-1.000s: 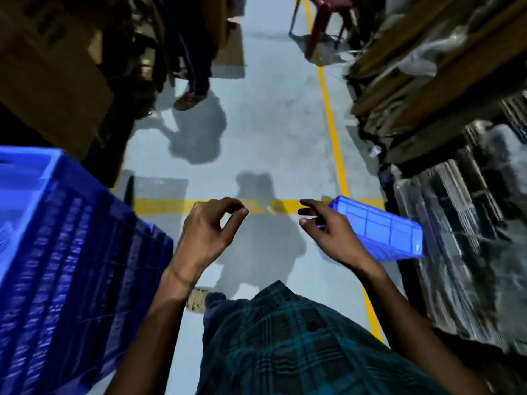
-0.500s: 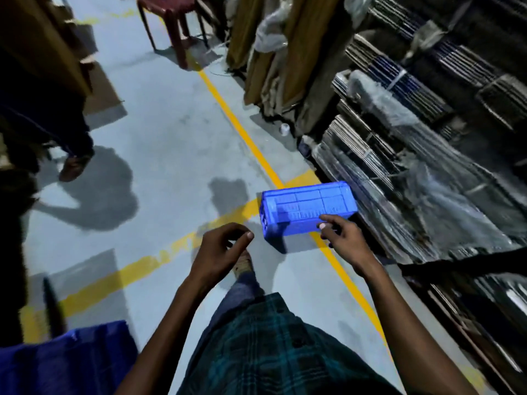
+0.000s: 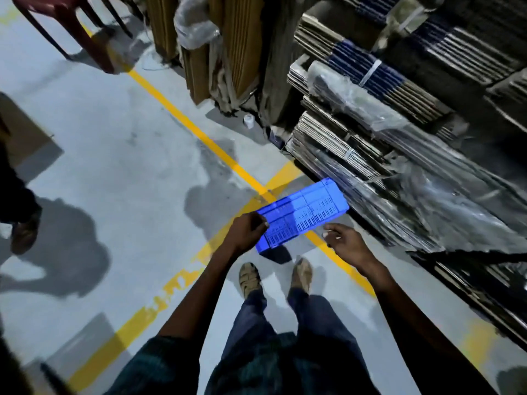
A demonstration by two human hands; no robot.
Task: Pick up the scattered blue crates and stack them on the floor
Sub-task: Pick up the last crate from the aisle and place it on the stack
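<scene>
Right, from the head camera we look down at a grey floor (image 3: 122, 155) crossed by yellow lines (image 3: 199, 135). Just right of centre lies a blue crate (image 3: 306, 213), its ribbed, slotted face turned up toward us, sitting where two of the yellow lines meet. Its far end sits just beside the stacks of flattened cardboard (image 3: 370, 143) that fill the right side of the frame, some wrapped in clear plastic.

Our left hand (image 3: 248, 232) is at the crate's near left corner, fingers curled over the edge; it looks like a grip, though the blur keeps us from being sure how firm. Our right hand (image 3: 346, 240) sits just beside the crate's lower right edge, fingers loosely spread and apart from the plastic, holding nothing.

Below the hands, at lower centre, we see our own two feet in sandals (image 3: 251, 279), planted on the floor just short of the crate, and dark trousers under a checked shirt at the bottom edge.

Up in the top left corner stand the legs of a red chair (image 3: 71, 27). Centre top, upright bundles of brown cardboard (image 3: 239, 47) lean together, with a small white container (image 3: 248, 121) on the floor at their foot. Far left, another person's shoe (image 3: 24, 235) and its shadow show at the edge.
</scene>
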